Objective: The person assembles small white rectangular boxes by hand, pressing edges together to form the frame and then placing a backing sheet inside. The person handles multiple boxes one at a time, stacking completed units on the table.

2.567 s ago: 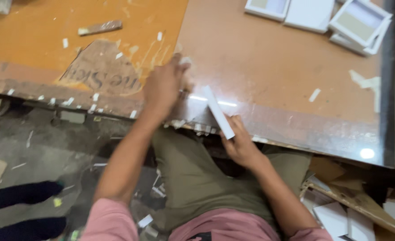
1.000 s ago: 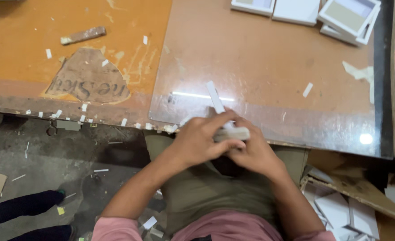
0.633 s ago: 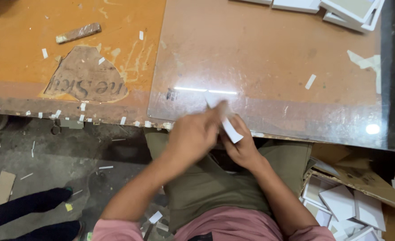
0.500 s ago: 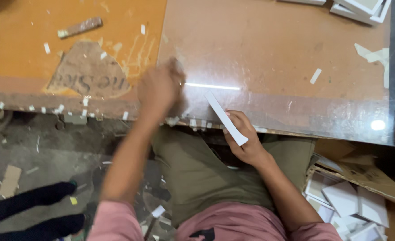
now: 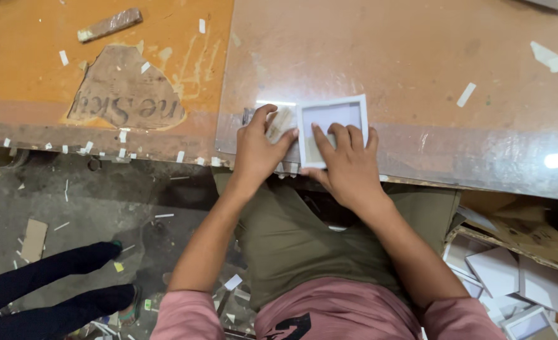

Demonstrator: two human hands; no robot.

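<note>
Partly hidden under the right hand (image 5: 348, 165), a small white square tray (image 5: 330, 126) lies flat on the glossy brown table (image 5: 417, 69), close to its near edge; its lower part is covered by the fingers, so only the upper rim and pale inside show, and nothing can be made out in it. Those fingers lie spread and flat on the tray, pressing down rather than clamped around it. Just beside it, the left hand (image 5: 258, 148) rests with fingers loosely curled together over a pale strip (image 5: 280, 123) that touches the tray's left side (what the strip is made of is hard to tell, since the hand covers most of it). At the lower right, an open cardboard box (image 5: 524, 236) holds several more white square trays (image 5: 499, 271), cut off by the picture's edge. On the orange surface to the left lies a short brown stick (image 5: 110, 24), well apart from both hands, amid scattered white paper scraps (image 5: 122, 135).
</note>
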